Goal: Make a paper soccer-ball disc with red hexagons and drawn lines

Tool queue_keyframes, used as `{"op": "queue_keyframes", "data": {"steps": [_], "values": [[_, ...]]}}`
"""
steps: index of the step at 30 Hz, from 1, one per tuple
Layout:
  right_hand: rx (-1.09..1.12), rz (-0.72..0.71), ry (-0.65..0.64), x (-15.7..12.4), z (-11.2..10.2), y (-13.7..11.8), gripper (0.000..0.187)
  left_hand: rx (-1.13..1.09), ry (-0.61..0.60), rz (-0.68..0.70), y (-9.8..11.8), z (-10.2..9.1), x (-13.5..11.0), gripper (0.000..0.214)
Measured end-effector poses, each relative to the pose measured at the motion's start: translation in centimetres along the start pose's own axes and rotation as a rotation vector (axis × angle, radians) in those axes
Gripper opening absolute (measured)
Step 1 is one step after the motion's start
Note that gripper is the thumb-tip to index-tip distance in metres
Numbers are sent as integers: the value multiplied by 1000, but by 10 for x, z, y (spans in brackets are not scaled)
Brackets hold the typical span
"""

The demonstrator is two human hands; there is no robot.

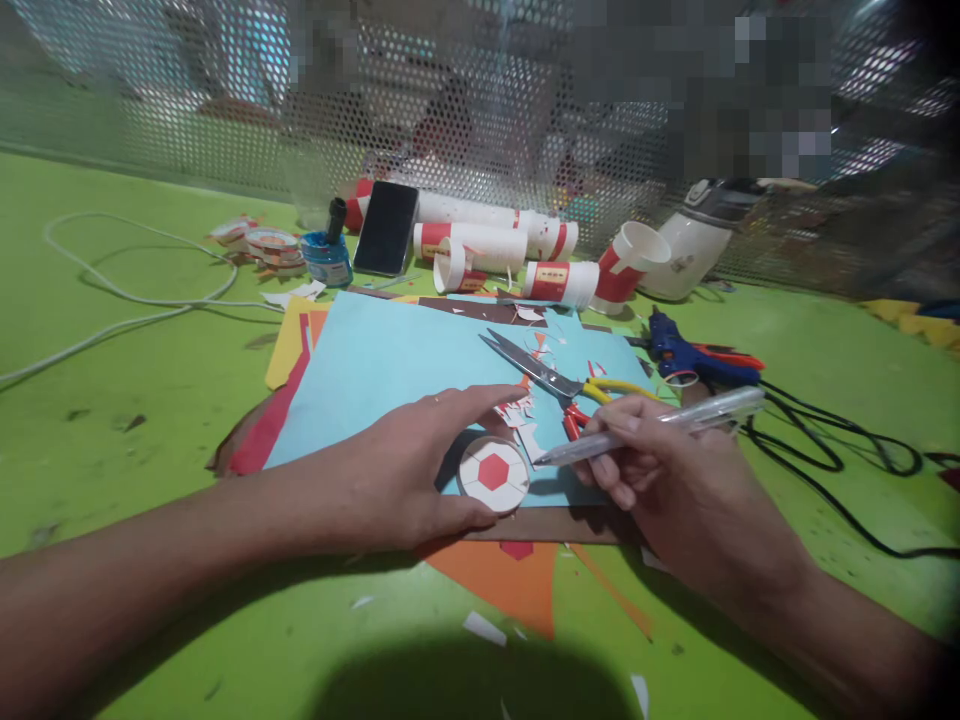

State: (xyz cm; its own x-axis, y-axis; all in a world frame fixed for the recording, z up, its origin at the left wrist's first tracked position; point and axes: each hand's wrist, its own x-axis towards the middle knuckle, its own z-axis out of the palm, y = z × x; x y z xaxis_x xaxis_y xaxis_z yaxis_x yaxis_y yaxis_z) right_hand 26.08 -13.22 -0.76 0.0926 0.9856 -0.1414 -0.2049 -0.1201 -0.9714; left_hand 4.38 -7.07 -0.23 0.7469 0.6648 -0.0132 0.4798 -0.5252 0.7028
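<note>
A small round white paper disc [514, 490] with a red hexagon in its middle and thin drawn lines lies on a light blue paper sheet [360, 365]. My left hand [409, 470] curves around the disc's left side, thumb at its lower edge and forefinger stretched out above it, apart from the thumb. In my right hand [660, 460] is a clear-barrelled pen [709, 408], its tip close to the disc's right edge. Beyond the hands, open scissors [536, 367] with red and yellow handles lie on the blue sheet among white paper scraps [517, 408].
Paper cups [562, 284], a dark phone [386, 228] and a blue glue bottle [328, 260] stand along the back. A blue glue gun [675, 350] with a black cord lies right. A white cable [142, 300] loops left. Orange paper [510, 590] sticks out in front.
</note>
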Motion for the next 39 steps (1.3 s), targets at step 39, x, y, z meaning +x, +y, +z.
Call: {"op": "queue_keyframes", "data": {"steps": [39], "values": [[-433, 0, -225, -10, 5, -2, 13, 39, 17, 49, -7, 4, 0, 80]]}}
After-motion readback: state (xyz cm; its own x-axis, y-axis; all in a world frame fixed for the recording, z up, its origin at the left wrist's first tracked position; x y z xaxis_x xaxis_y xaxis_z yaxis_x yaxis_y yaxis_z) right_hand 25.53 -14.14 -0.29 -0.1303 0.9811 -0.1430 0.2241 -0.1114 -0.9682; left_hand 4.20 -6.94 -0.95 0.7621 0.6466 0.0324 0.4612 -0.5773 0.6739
